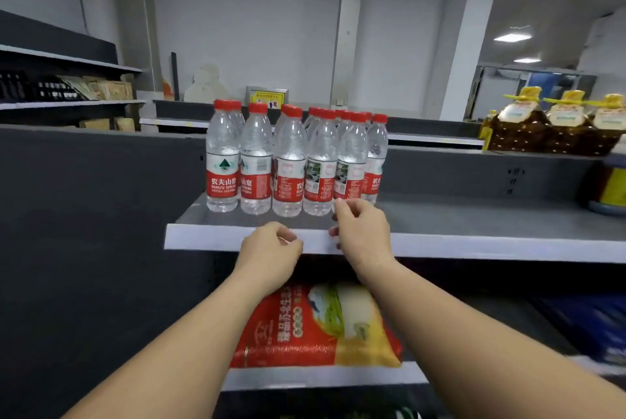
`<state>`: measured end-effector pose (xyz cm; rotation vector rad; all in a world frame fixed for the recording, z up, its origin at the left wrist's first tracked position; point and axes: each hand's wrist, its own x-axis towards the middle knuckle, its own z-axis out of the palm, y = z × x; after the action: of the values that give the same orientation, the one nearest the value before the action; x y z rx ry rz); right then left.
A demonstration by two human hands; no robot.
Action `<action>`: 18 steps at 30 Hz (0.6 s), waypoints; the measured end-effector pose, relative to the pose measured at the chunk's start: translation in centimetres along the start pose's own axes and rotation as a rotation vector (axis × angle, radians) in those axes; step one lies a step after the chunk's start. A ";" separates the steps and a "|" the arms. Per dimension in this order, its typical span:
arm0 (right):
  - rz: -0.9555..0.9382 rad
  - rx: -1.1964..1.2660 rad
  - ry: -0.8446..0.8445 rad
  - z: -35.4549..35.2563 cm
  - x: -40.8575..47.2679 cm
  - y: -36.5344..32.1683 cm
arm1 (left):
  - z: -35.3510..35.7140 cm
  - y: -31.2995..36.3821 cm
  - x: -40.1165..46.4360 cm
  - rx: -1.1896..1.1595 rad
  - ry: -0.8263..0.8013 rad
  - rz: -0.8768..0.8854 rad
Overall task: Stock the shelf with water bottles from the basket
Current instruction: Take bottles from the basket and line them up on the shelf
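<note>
Both hands, left hand (271, 251) and right hand (364, 229), are hovering empty and loosely curled before clear red-capped plastic water bottles (294, 161) already standing on the grey metal shelf (474, 244); basket unseen.

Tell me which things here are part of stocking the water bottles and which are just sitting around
Part of the job:
water bottles, standing in a cluster
shelf they stand on
left hand and right hand, both empty, at the shelf's front edge

Just there:
rice bag on the shelf below
oil bottles at upper right
</note>
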<state>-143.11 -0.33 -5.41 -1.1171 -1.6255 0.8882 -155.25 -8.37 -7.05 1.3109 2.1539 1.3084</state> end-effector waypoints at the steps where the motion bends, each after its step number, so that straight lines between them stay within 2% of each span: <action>1: 0.020 0.047 -0.012 0.2 -1.9 0.3 | -0.3 -1.2 -1.5 -0.021 -0.007 -0.012; 6: 0.244 0.176 -0.078 2.1 -13.2 4.7 | -1.3 -8.9 -11.4 -0.102 -0.108 -0.161; 10: 0.546 0.204 -0.156 3.5 -21.9 10.9 | -0.2 -16.7 -18.5 -0.166 -0.211 -0.384; 14: 0.764 0.135 -0.223 4.3 -28.9 18.2 | 2.1 -22.9 -23.6 -0.214 -0.287 -0.581; 18: 0.898 0.073 -0.257 5.3 -33.9 25.2 | 5.6 -27.9 -27.5 -0.240 -0.335 -0.692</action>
<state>-136.66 -24.57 -39.81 -1.7711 -1.2334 1.6988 -152.10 -32.57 -38.17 0.5504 1.8785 0.9369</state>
